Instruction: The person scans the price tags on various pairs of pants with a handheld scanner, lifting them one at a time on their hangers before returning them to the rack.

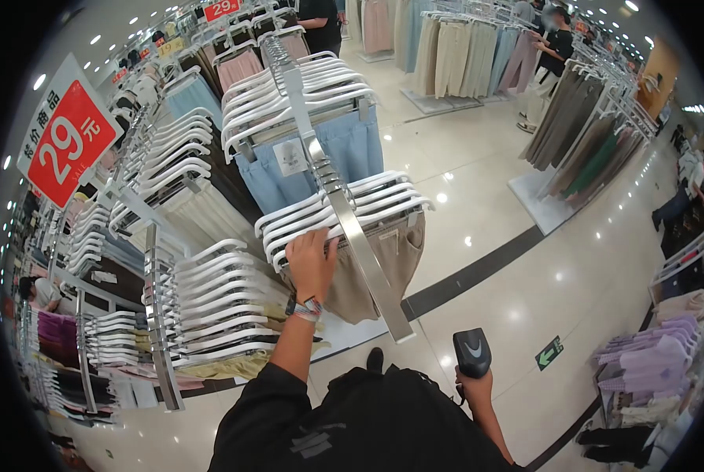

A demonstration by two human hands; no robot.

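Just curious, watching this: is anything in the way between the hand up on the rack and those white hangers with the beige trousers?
Nothing visible: the left hand already rests on the white hangers holding the beige trousers. The right hand holds a scanner lower down.

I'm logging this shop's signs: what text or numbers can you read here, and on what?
"29元", with small Chinese characters along its edge too blurred to read: big red price sign at left.
"29": small red sign at top.
Paper tag on the blue trousers: print too small.
Green floor sticker: an arrow, no words.
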